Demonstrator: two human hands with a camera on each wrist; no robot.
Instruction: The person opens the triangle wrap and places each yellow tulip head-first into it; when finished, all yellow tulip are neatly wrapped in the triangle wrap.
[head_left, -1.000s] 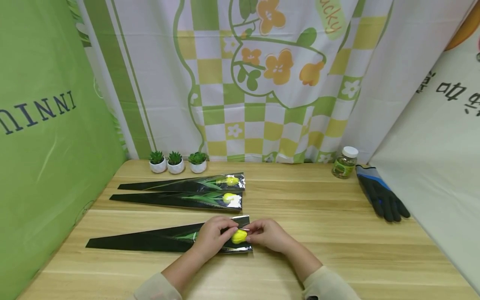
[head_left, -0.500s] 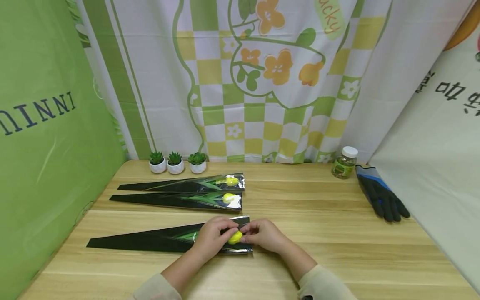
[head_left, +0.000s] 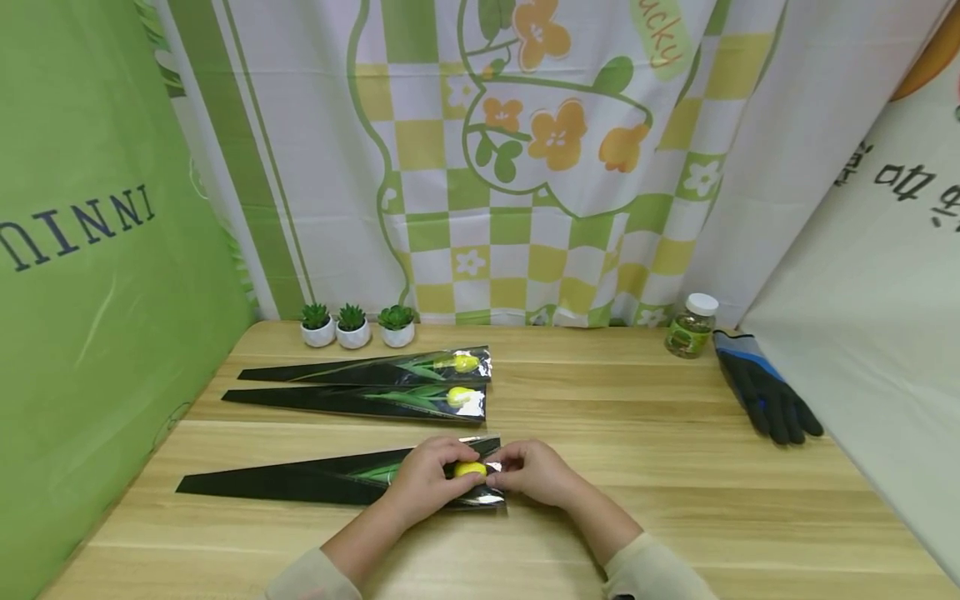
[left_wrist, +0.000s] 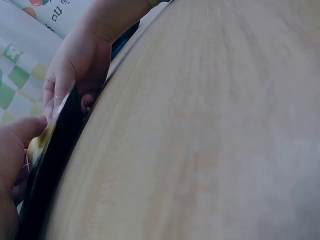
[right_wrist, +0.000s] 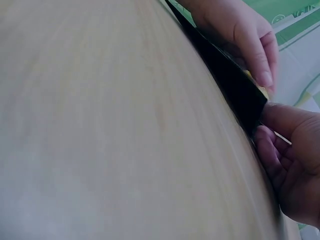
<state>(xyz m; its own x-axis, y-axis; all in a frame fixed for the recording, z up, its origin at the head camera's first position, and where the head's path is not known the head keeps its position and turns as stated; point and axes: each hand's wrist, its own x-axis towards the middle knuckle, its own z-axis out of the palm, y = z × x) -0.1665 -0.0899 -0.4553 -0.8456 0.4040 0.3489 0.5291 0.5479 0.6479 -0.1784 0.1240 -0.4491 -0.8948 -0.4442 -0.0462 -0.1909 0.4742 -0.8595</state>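
Observation:
A yellow tulip [head_left: 470,471] with green leaves lies in a long black flower sleeve [head_left: 277,479] with a clear front, near the front of the table. My left hand [head_left: 429,473] holds the tulip's head between thumb and fingers, over the sleeve's wide part. At the sleeve's open right end, my right hand [head_left: 536,472] pinches the edge, thumb and fingertips together. The left wrist view shows clear film [left_wrist: 59,102] at the right fingertips. In the right wrist view the sleeve's black back [right_wrist: 235,82] hides most of the flower.
Two more sleeved tulips [head_left: 427,402] [head_left: 405,367] lie behind. Several small things line the back: potted succulents [head_left: 352,327] at left, a lidded jar [head_left: 690,327] at right. A black and blue glove [head_left: 761,392] lies near the right edge of the wooden table [head_left: 637,400].
The tulip's head has shifted slightly left into the sleeve. My right hand followed it left, then drew back a little to the sleeve's end. My left hand stays nearly in place.

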